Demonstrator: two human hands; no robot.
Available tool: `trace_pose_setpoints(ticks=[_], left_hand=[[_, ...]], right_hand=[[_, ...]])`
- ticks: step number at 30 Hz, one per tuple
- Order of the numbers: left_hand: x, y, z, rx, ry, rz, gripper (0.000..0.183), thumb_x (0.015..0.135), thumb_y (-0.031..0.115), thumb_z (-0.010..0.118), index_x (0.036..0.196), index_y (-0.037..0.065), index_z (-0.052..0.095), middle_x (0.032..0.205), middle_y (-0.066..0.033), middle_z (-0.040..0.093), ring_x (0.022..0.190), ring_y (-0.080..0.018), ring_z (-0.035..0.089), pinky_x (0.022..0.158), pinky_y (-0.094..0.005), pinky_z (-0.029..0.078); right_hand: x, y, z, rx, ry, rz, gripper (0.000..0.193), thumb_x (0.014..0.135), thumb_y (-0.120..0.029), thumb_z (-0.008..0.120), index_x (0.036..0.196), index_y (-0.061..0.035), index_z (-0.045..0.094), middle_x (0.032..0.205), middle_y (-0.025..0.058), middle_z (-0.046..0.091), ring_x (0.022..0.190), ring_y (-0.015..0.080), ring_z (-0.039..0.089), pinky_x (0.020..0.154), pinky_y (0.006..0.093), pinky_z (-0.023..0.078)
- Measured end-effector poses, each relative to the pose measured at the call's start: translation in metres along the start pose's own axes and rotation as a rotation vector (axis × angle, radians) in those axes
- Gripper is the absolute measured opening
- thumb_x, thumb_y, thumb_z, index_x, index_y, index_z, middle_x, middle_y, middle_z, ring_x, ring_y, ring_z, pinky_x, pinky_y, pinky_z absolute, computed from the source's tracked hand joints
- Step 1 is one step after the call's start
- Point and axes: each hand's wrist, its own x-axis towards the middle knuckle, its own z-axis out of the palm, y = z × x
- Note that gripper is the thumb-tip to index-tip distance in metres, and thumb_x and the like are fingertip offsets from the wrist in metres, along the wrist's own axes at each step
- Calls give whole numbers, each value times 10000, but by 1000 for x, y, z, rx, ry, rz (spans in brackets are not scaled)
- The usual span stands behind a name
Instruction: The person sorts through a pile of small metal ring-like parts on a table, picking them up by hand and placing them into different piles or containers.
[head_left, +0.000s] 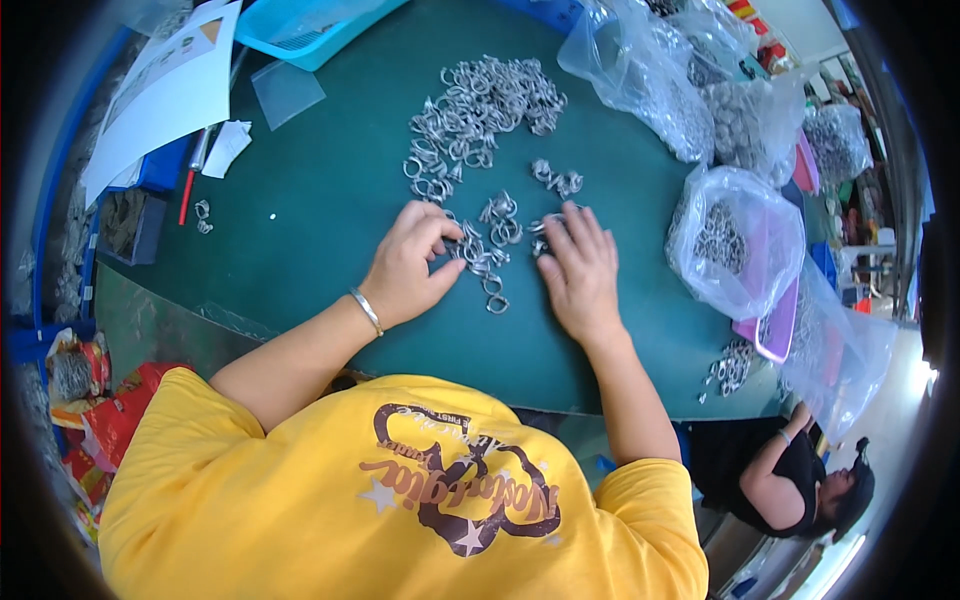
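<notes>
A large heap of silver-grey metal rings lies on the green tabletop. Nearer to me is a smaller loose cluster of rings, between my two hands. My left hand, with a bracelet at the wrist, is at the left side of this cluster; its thumb and forefinger are apart, close to the rings. Lying nearly flat with fingers stretched, my right hand partly covers a few more rings by its fingertips. Another small group of rings sits just beyond that hand.
Clear plastic bags of metal pieces and a purple basket line the right side. A turquoise tray, a paper sheet and a red stick are at the far left. Another person sits at the lower right.
</notes>
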Motion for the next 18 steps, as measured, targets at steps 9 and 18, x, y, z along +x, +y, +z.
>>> trace_pose_setpoints(ticks=[9, 18], left_hand=[[1, -2, 2, 33, 15, 34, 291, 726, -20, 728, 976, 64, 604, 1064, -64, 521, 755, -124, 554, 681, -237, 481], [2, -2, 2, 59, 5, 30, 282, 735, -9, 728, 979, 68, 611, 1087, -65, 522, 766, -121, 557, 692, -235, 482]], right_hand=[[-57, 12, -33, 319, 362, 186, 246, 849, -1, 603, 1088, -27, 656, 1147, 150, 620, 1053, 269, 597, 912, 351, 474], [-59, 11, -49, 398, -76, 271, 306, 729, -32, 779, 999, -15, 637, 977, 108, 590, 873, 228, 595, 747, 321, 502]])
